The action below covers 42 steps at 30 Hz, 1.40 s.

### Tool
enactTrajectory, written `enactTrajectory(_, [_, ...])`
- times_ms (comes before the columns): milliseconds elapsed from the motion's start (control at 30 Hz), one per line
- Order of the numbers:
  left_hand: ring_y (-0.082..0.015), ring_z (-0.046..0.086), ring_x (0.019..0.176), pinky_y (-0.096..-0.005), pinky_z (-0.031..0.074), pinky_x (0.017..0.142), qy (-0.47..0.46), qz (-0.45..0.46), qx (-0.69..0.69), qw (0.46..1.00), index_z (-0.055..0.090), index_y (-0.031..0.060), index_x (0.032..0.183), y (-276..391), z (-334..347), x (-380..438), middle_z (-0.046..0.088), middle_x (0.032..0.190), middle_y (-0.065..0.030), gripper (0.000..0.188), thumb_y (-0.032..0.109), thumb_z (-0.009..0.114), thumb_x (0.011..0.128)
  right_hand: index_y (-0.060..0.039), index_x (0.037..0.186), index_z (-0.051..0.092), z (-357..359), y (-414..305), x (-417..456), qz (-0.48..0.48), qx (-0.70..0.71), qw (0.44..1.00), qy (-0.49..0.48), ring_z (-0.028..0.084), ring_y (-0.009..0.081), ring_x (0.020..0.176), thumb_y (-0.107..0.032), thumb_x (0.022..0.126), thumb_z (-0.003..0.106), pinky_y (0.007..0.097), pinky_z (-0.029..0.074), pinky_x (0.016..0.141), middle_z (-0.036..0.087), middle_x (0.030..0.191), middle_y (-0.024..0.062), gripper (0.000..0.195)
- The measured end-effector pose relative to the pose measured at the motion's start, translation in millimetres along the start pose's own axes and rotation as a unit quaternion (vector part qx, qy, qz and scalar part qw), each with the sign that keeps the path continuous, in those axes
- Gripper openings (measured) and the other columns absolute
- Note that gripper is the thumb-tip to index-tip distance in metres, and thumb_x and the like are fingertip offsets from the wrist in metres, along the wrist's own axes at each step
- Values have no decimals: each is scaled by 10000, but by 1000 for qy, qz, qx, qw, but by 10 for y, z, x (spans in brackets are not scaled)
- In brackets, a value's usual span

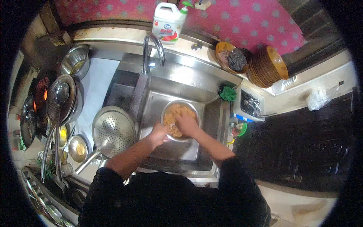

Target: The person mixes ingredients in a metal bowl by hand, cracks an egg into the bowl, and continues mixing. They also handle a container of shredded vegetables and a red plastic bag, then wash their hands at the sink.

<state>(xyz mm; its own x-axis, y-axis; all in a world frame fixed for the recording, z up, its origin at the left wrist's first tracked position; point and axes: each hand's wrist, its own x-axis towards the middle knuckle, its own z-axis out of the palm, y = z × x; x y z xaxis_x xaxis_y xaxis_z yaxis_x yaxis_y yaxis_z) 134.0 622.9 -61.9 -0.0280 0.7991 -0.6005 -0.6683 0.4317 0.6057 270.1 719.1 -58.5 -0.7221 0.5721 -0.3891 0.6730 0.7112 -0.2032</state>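
Note:
A round metal bowl (181, 102) sits in the stainless steel sink (177, 151). It holds a light brown, lumpy food mixture (171, 114) that looks like coated meat pieces, though the kind is not certain. My left hand (159, 133) grips the bowl's rim at its lower left. My right hand (186, 123) reaches into the bowl from the right, its fingers down in the mixture. The fingertips are buried, so how far they are closed is hidden. Above the sink's back left curves a chrome faucet (154, 42).
Left of the sink stands a large perforated strainer (113, 132); beyond it are a skimmer and ladle (61, 92) over a pot. A flame (45, 94) burns at far left. Behind stand a detergent jug (168, 27) and stacked brown bowls (263, 68). A utensil bin (249, 103) sits right.

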Motion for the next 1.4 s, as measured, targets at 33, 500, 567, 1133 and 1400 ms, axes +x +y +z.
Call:
enactTrajectory(33, [-331, 712, 924, -451, 634, 651, 15, -9, 45, 999, 517, -7, 1289, -4, 28, 8, 651, 1102, -199, 400, -48, 478, 893, -77, 1208, 634, -10, 7, 48, 28, -53, 994, -95, 643, 390, 1049, -143, 841, 591, 435, 536, 884, 627, 1203, 192, 375])
enactTrajectory(500, [-316, 710, 923, -458, 628, 645, -10, -17, 79, 997, 525, -47, 1266, 143, 61, -30, 642, 1131, -196, 413, 57, 645, 884, -83, 1280, 572, -116, -5, 110, -68, 181, 972, -133, 581, 392, 1174, -224, 823, 680, 499, 519, 905, 484, 1354, 253, 490])
enactTrajectory(567, [-304, 710, 927, -440, 635, 622, 8, -27, 17, 999, 521, -42, 1290, 192, 79, -8, 644, 1135, -188, 393, 63, 597, 920, -68, 1259, 581, -134, 13, 101, -5, 24, 993, 115, 607, 392, 1126, -221, 815, 683, 494, 518, 908, 512, 1306, 242, 481])
enactTrajectory(1133, [-330, 689, 972, -442, 633, 615, 42, -31, 102, 993, 401, 17, 1368, 121, 43, 190, 573, 1235, -192, 466, 7, 551, 927, -89, 1227, 598, 10, 37, 114, -41, -8, 999, 17, 612, 372, 1114, -156, 798, 689, 490, 519, 907, 560, 1245, 216, 444])
enactTrajectory(1400, [-344, 696, 910, -465, 635, 599, -5, -32, 62, 998, 372, 11, 1377, 164, 3, 230, 597, 1155, -203, 524, 13, 593, 901, -127, 1199, 626, 23, 65, 187, -54, 3, 998, -24, 609, 372, 1061, -150, 802, 669, 494, 521, 869, 557, 1200, 200, 399])
